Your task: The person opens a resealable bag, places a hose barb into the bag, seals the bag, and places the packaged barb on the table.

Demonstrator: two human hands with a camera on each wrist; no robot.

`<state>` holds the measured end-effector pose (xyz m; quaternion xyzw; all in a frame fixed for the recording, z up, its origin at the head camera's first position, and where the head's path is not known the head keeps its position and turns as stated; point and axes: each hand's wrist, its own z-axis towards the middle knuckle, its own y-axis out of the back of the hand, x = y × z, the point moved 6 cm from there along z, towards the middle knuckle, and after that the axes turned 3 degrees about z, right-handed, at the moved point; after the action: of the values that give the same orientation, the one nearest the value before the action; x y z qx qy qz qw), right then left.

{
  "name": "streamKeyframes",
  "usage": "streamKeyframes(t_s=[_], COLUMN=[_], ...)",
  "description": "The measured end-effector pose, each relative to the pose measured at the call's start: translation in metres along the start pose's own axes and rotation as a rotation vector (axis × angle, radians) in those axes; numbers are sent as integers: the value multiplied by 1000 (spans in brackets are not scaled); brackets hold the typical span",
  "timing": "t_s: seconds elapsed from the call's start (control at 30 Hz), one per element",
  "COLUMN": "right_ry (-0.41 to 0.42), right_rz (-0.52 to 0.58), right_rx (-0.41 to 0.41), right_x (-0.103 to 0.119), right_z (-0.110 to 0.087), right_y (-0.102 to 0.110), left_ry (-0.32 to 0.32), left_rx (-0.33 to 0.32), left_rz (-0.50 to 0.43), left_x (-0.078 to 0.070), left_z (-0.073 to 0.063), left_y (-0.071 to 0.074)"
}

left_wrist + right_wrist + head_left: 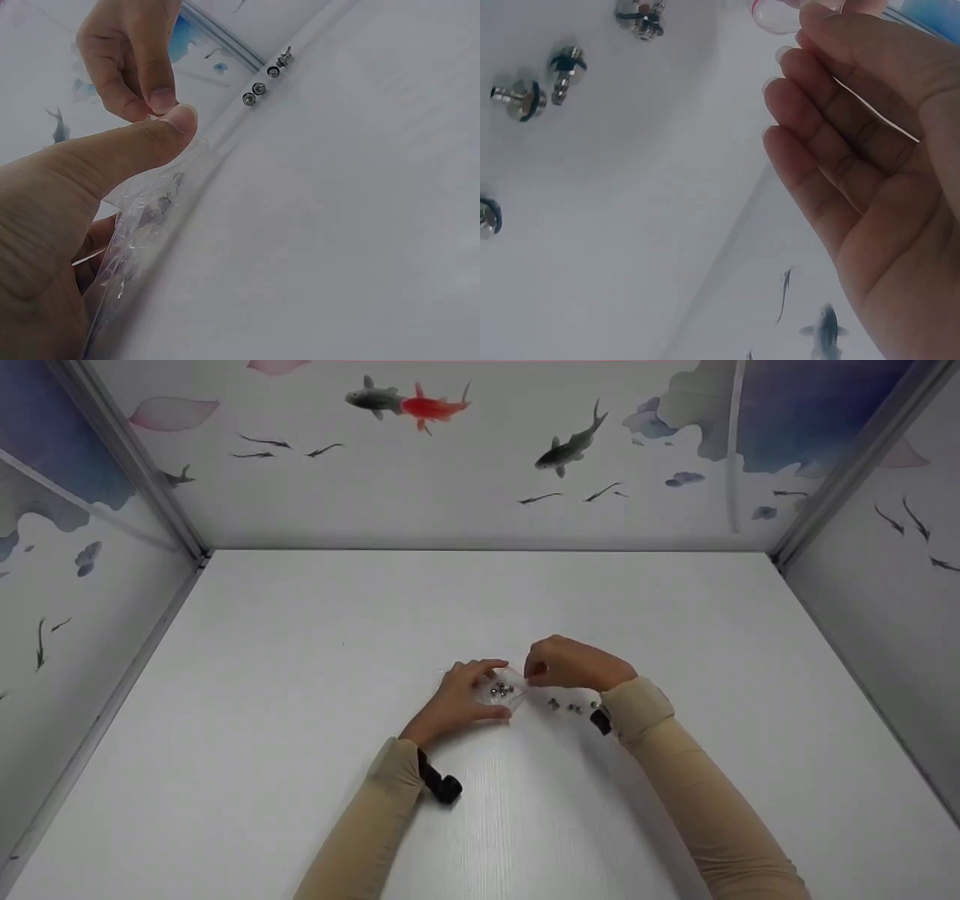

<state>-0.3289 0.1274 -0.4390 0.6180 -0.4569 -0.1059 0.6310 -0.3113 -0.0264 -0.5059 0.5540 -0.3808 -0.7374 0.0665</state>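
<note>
A small clear plastic bag [517,681] lies between the two hands, with several shiny metal pieces [501,690] inside it. My left hand [459,696] holds the bag from the left, thumb on the near side and fingers on the far side. My right hand [574,662] pinches the bag's right edge between thumb and index finger, its other fingers loosely bent, as the right wrist view shows. Right of the bag, close below the right hand, sit several small metal barbed fittings [568,67] with dark rings. In the left wrist view the bag [154,214] looks crinkled.
The white table [300,622] is enclosed by panels printed with fish, and a back wall [465,502] rises at its far edge. A black wrist strap piece [442,787] hangs by the left sleeve, another black piece [601,721] by the right cuff.
</note>
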Motion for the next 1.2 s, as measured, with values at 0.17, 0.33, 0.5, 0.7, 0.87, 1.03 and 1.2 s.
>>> streamKeyframes(t_s=[0.17,0.33,0.5,0.7,0.87,1.03,1.2], right_ry=[-34,-68,-100,-125,-126,-123,-112], right_rz=[12,8,14,22,21,61,70], right_rx=[9,33,51,65,69,72,69], right_x=[-7,-15,-22,-27,-29,-28,-28], right_z=[-5,-9,-13,-16,-15,-14,-15], right_y=[-2,-5,-7,-11,-14,-15,-16], left_ry=[-4,-9,-14,-14,-3,6,12], left_rx=[2,-1,-7,-9,-10,-8,-6], left_rz=[1,9,12,22,26,28,21], left_x=[1,0,0,-1,1,2,3], left_z=[0,0,0,0,0,1,1], left_y=[-1,0,1,1,0,0,-1])
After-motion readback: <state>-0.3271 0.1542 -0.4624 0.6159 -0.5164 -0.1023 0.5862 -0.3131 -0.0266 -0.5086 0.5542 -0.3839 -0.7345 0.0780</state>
